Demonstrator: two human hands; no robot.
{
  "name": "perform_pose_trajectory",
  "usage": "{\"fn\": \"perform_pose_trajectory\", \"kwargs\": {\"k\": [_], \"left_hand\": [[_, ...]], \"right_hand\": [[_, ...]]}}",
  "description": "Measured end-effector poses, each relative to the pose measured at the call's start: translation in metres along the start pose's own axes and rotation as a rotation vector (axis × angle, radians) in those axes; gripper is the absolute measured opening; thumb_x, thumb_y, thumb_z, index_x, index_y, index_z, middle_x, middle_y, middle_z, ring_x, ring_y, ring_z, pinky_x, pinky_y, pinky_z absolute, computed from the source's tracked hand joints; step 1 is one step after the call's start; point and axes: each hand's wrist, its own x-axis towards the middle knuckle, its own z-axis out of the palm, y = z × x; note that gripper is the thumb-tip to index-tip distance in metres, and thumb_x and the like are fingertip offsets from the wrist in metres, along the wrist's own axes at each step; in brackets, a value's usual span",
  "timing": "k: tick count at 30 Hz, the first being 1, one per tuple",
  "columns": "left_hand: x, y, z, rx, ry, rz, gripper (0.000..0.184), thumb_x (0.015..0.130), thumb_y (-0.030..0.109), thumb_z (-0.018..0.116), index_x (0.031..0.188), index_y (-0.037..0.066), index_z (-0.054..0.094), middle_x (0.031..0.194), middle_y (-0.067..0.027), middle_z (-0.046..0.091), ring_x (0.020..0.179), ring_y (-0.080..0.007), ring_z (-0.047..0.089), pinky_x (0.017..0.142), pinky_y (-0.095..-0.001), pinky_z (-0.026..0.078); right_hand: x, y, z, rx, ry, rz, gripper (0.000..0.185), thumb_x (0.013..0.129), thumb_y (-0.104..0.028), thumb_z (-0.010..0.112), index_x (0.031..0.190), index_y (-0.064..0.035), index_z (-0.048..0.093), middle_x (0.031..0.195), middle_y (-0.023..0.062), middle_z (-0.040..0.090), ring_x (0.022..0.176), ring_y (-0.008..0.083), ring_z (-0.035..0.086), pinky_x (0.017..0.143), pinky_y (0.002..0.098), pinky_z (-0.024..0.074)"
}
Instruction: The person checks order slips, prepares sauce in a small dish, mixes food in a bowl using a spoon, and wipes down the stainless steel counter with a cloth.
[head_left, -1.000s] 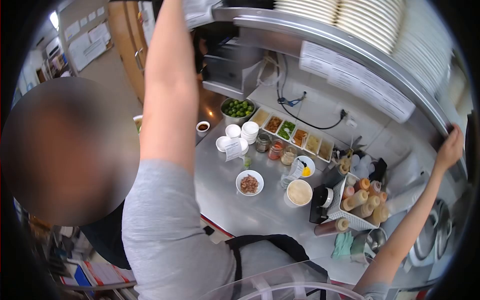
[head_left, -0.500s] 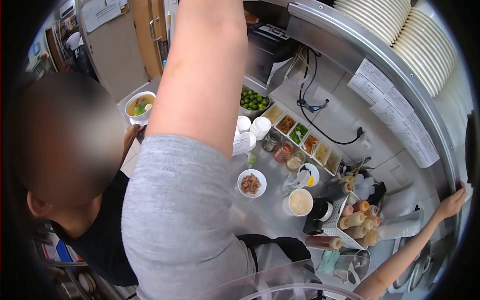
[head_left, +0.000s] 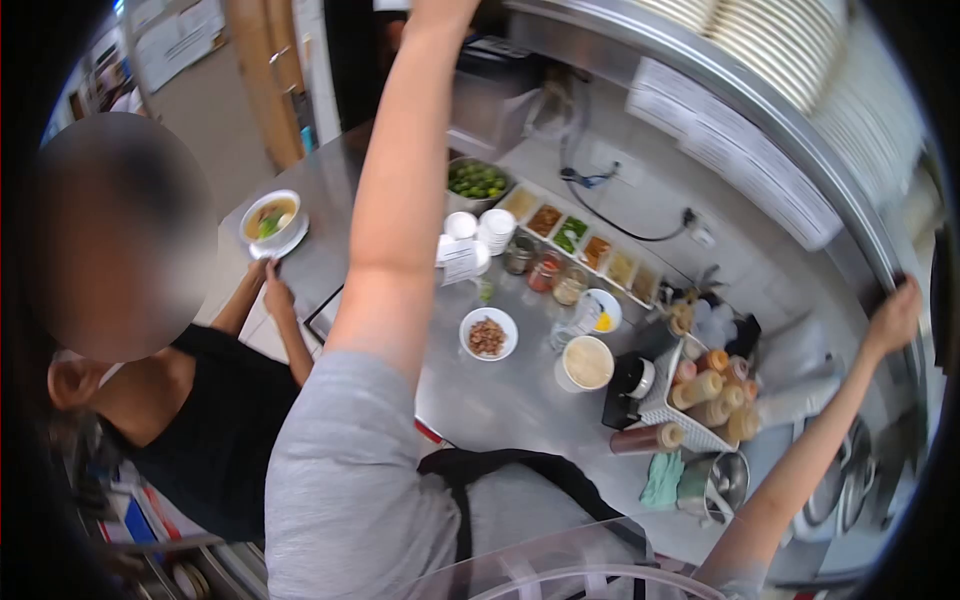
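Observation:
My left arm reaches up and away, and only the base of my left hand [head_left: 440,12] shows at the top edge; its fingers are cut off. At the far right, my right hand [head_left: 893,318] is closed around the edge of a metal shelf [head_left: 868,225]. Stacked plates [head_left: 780,45] stand on that shelf. Between my arms, the steel counter [head_left: 470,400] carries a white bowl of chopped brown pieces [head_left: 488,335] and a white tub of pale contents [head_left: 585,363].
On the left, a co-worker's hands [head_left: 275,285] are at a saucer [head_left: 285,240] under a soup bowl [head_left: 268,218]. Along the wall run topping trays [head_left: 570,235], jars [head_left: 545,270] and limes [head_left: 477,180]. A basket of sauce bottles [head_left: 715,390] stands right. Paper slips [head_left: 735,150] hang from the shelf.
My left arm has stretched farther forward, showing its forearm up to the wrist. The view has shifted. My right hand stays on the shelf edge. More of the co-worker's arms and saucer shows.

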Motion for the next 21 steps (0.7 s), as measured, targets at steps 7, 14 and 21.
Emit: {"fn": "perform_pose_trajectory", "kwargs": {"k": [7,14,21], "left_hand": [[-0.125,0.077,-0.039,-0.677,-0.262,-0.688,0.009,0.075,0.008,0.062,0.079,0.001,0.058,0.073,-0.0015,0.059,0.064,-0.0072,0.052,0.060,-0.0211,0.042],[-0.173,0.098,-0.014,-0.978,-0.507,-1.191,0.014,0.078,0.014,0.062,0.085,0.007,0.052,0.098,-0.0091,0.061,0.088,-0.0125,0.054,0.078,-0.0270,0.039],[-0.128,0.108,0.010,-1.220,-0.323,-1.154,0.011,0.075,0.004,0.062,0.084,0.002,0.056,0.078,-0.0025,0.057,0.074,-0.0109,0.055,0.065,-0.0229,0.044]], "right_hand": [[0.008,-0.041,-0.019,0.077,0.079,-0.028,0.019,0.083,-0.017,0.045,0.085,-0.0072,0.061,0.079,0.0092,0.061,0.074,0.0254,0.058,0.065,0.0345,0.0438],[0.009,-0.048,-0.028,0.093,0.069,-0.059,0.017,0.084,-0.018,0.045,0.083,-0.0088,0.059,0.076,0.0066,0.061,0.072,0.0242,0.058,0.065,0.0344,0.0425],[0.008,-0.047,-0.028,0.133,0.049,-0.019,0.018,0.084,-0.020,0.045,0.082,-0.0096,0.059,0.075,0.0034,0.061,0.074,0.0218,0.057,0.068,0.0337,0.0405]]}}
